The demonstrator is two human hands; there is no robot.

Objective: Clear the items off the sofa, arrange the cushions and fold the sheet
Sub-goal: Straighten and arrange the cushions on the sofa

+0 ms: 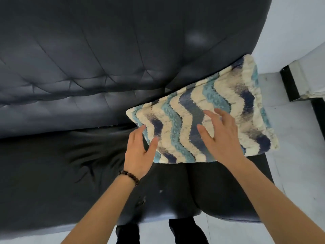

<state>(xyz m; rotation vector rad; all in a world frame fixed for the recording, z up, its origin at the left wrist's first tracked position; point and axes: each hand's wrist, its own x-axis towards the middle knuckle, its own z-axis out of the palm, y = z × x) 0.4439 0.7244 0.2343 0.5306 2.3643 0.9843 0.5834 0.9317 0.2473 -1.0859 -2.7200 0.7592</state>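
A plush rectangular cushion with wavy cream, teal and navy stripes [202, 111] lies tilted at the right end of the dark leather sofa [79, 76], its top edge leaning on the tufted backrest and its lower edge on the seat, with its right side reaching the sofa's right edge. The left hand [139, 152], with a dark beaded bracelet [129, 176] at the wrist, is spread open, its fingertips just touching the cushion's lower left corner. The right hand [221, 136] hovers flat over the cushion's middle with fingers splayed; neither hand grips anything, and whether the right palm presses the fabric cannot be told.

By my reading the clearing is done on the part of the seat in view, which shows no loose items, and this cushion is being settled into place. No sheet appears here, so the folding seems still left. Beyond the sofa's right edge is pale floor [299, 138] and a white fixture with black trim [302, 81]; nothing blocks the hands
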